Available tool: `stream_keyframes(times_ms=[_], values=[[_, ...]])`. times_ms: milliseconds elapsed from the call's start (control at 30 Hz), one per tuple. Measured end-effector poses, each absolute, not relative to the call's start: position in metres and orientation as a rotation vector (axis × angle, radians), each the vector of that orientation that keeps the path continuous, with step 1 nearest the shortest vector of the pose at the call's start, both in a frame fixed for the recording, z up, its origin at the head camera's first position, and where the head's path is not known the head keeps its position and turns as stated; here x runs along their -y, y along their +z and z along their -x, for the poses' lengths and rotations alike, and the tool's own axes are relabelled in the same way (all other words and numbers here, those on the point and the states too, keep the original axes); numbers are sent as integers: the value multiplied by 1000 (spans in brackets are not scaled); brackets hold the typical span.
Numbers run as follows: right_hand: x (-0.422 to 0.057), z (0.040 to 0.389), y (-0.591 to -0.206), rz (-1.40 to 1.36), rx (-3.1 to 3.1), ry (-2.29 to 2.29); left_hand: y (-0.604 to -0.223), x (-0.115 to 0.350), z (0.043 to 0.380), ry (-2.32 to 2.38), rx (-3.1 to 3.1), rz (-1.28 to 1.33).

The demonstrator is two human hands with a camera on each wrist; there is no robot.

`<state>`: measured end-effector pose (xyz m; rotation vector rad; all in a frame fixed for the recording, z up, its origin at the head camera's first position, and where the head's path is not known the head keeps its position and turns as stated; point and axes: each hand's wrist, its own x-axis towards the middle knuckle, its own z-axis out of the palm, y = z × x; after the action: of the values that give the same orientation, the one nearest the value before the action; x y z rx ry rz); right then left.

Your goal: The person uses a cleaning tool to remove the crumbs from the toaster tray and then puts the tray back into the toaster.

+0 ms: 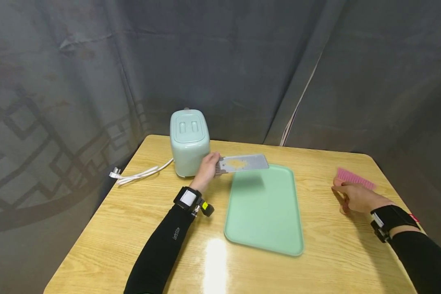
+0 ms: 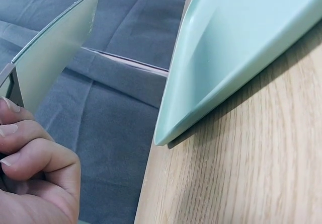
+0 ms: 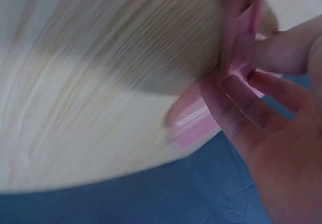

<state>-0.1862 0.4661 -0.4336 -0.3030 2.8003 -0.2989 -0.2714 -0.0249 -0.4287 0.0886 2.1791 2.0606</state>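
My left hand (image 1: 206, 171) grips the slotted end of a flat grey crumb tray (image 1: 256, 161), held level above the table beside the toaster (image 1: 189, 151). Yellowish crumbs (image 1: 237, 163) lie across its top. The left wrist view shows curled fingers (image 2: 35, 156) at its dark end. At the table's right side, my right hand (image 1: 361, 197) pinches the handle of a pink brush (image 1: 354, 178) between thumb and fingers. In the right wrist view the brush (image 3: 193, 118) is slightly blurred and partly hidden by the fingers.
A mint-green serving tray (image 1: 266, 208) lies on the wooden table (image 1: 106, 241) between the hands, partly under the crumb tray. The toaster's white power cord (image 1: 143, 173) and plug reach the left table edge. A grey curtain (image 1: 228, 69) hangs behind.
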Motion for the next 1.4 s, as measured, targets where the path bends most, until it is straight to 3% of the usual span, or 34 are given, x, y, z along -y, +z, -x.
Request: stream_keyframes(times_ms=[900,1400], values=[[-456,178,-460,631,-3187,370,-433,23,271,2025,-2214,-121],[-454,180,-463,667,-3178,375,-433,22,272,2035,-2197,-121]])
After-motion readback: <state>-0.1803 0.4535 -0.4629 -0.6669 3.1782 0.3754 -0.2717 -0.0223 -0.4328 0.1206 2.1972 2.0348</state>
